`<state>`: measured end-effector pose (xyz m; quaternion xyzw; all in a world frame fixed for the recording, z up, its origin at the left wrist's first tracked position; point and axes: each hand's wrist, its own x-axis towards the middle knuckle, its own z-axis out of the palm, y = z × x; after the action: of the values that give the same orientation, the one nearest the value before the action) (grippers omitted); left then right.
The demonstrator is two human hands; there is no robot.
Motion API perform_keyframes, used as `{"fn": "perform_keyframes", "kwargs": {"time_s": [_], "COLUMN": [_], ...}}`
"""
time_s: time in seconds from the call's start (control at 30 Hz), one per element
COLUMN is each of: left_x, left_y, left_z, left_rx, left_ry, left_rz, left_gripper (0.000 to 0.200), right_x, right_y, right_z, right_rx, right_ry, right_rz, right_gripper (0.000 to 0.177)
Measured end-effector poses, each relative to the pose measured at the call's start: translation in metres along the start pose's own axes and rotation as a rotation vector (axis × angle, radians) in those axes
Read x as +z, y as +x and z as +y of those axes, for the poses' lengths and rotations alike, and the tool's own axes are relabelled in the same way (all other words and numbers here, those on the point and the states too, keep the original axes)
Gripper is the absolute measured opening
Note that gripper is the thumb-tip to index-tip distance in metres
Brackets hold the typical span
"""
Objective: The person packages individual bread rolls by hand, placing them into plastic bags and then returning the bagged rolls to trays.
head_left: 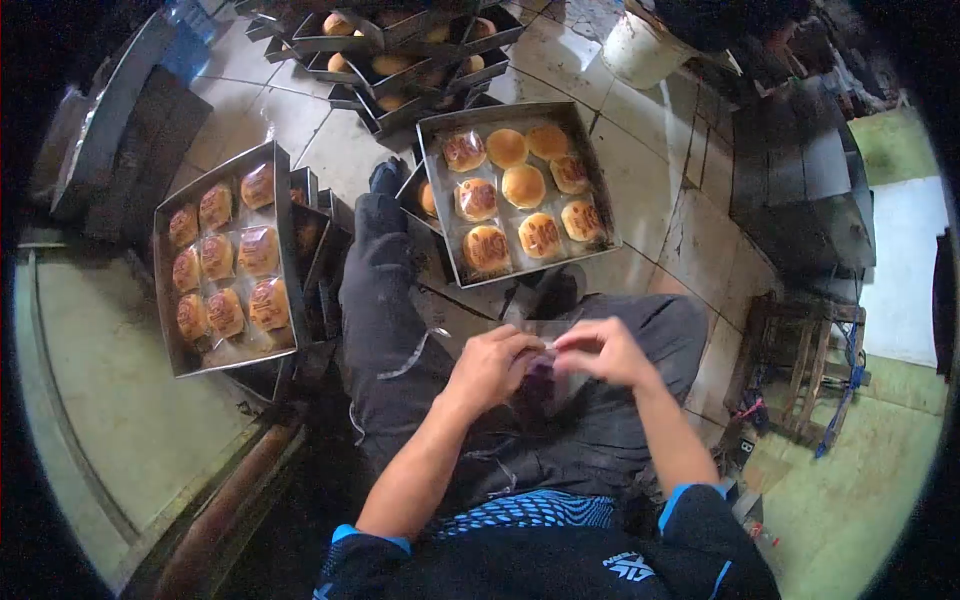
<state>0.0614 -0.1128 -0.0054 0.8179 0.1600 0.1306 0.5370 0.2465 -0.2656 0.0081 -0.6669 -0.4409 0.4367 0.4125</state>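
Note:
Over my lap, my left hand [495, 365] has its fingers pinched on a clear plastic bag [545, 395] with dark purplish print. On the bag's other side, my right hand [605, 352] pinches near its top edge with thumb and fingers. Whether anything is inside the bag is hard to see. Just beyond my hands sits a square metal tray [440, 205] of round buns. Several of them are in clear bags with reddish-brown print, while a bun in the middle [523, 186] and a bun behind it [507, 147] look bare.
To my left, another metal tray [285, 230] holds rows of bagged buns on top of stacked trays. More stacked trays [385, 75] with buns stand ahead on the tiled floor [640, 130]. A white bucket [645, 50] is at the back right, and a wooden stool [800, 365] at the right.

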Motion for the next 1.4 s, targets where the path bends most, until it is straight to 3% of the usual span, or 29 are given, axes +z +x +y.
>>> {"fn": "perform_keyframes", "kwargs": {"time_s": [0.1,0.2,0.33,0.37,0.47,0.5,0.53,0.6,0.67,0.73,0.8,0.83,0.87,0.9,0.93,0.97,1.0,1.03,1.07,1.1,1.13,1.17,1.2,1.23,1.33,1.4], "left_x": [0.021,0.039,0.026,0.020,0.007,0.002,-0.002,-0.013,-0.030,-0.058,-0.081,-0.087,-0.091,-0.097,-0.102,-0.106,-0.110,-0.111,-0.112,-0.110,-0.112,-0.113,-0.115,-0.118,-0.126,-0.128], "left_y": [0.003,0.004,0.002,0.000,-0.003,-0.004,-0.004,0.001,0.009,0.002,-0.005,-0.008,-0.010,-0.012,-0.017,-0.024,-0.019,-0.008,0.000,-0.006,-0.001,-0.002,0.000,0.003,0.005,0.005], "left_z": [-0.005,-0.008,-0.001,0.008,0.021,0.013,0.005,0.014,0.012,-0.002,-0.008,-0.028,-0.048,-0.061,-0.070,-0.076,-0.068,-0.051,-0.047,-0.055,-0.050,-0.053,-0.050,-0.047,-0.044,-0.045], "left_rx": [-0.009,-0.102,-0.150,-0.114,-0.026,-0.002,0.019,-0.186,-0.323,-0.289,-0.399,-0.343,-0.290,-0.216,-0.140,-0.212,-0.223,-0.233,-0.242,-0.236,-0.294,-0.261,-0.273,-0.284,-0.324,-0.300], "left_ry": [0.072,0.311,0.060,-0.033,-0.251,-0.357,-0.466,-1.008,-0.908,-0.809,-0.640,-0.640,-0.636,-0.750,-0.856,-0.919,-0.890,-0.858,-0.822,-0.743,-0.681,-0.604,-0.680,-0.756,-0.872,-0.830], "left_rz": [0.036,0.139,0.129,0.131,0.145,0.151,0.158,0.385,0.669,0.787,0.924,1.012,1.102,1.084,1.069,1.004,1.012,1.020,1.023,1.004,1.049,1.052,1.064,1.077,1.059,1.033], "left_gripper": [0.012,0.015,0.021,0.020,0.017,0.015,0.014,0.013,0.012,0.014,0.011,0.012,0.014,0.016,0.019,0.024,0.025,0.026,0.028,0.031,0.031,0.030,0.029,0.028,0.027,0.025], "right_x": [0.035,0.044,0.036,0.028,0.008,0.006,0.004,0.013,0.034,0.054,0.052,0.044,0.032,0.024,0.014,0.000,-0.014,-0.032,-0.057,-0.064,-0.079,-0.072,-0.105,-0.080,-0.104,-0.088], "right_y": [-0.032,-0.040,-0.037,-0.030,-0.039,-0.037,-0.034,-0.024,-0.013,0.011,0.048,0.071,0.098,0.136,0.174,0.211,0.245,0.279,0.308,0.326,0.344,0.353,0.384,0.386,0.396,0.380], "right_z": [-0.011,-0.020,-0.008,-0.012,-0.056,-0.062,-0.067,-0.077,-0.082,-0.085,-0.082,-0.079,-0.066,-0.026,0.024,0.055,0.100,0.194,0.278,0.306,0.299,0.283,0.381,0.350,0.350,0.329], "right_rx": [0.013,0.033,-0.151,-0.476,-0.384,-0.345,-0.304,-0.266,-0.204,-0.370,-0.388,-0.330,-0.160,-0.130,0.104,0.403,0.474,0.378,0.435,0.495,0.702,0.757,0.883,0.715,0.868,0.813], "right_ry": [-0.206,-0.178,-0.503,-0.641,-0.525,-0.283,-0.043,0.152,0.277,0.105,0.146,0.128,0.194,0.270,0.317,0.304,0.060,-0.243,-0.372,-0.276,-0.439,-0.443,-0.420,-0.395,0.459,0.442], "right_rz": [0.316,0.390,0.480,0.679,1.009,1.036,1.053,0.962,0.837,0.852,0.710,0.576,0.426,0.388,0.385,0.431,0.471,0.510,0.490,0.611,0.499,0.611,0.575,0.976,0.711,0.744], "right_gripper": [0.017,0.017,0.011,0.010,0.005,0.006,0.008,0.007,0.006,0.006,0.005,0.011,0.021,0.028,0.026,0.028,0.031,0.035,0.045,0.057,0.067,0.067,0.066,0.060,0.051,0.051]}}
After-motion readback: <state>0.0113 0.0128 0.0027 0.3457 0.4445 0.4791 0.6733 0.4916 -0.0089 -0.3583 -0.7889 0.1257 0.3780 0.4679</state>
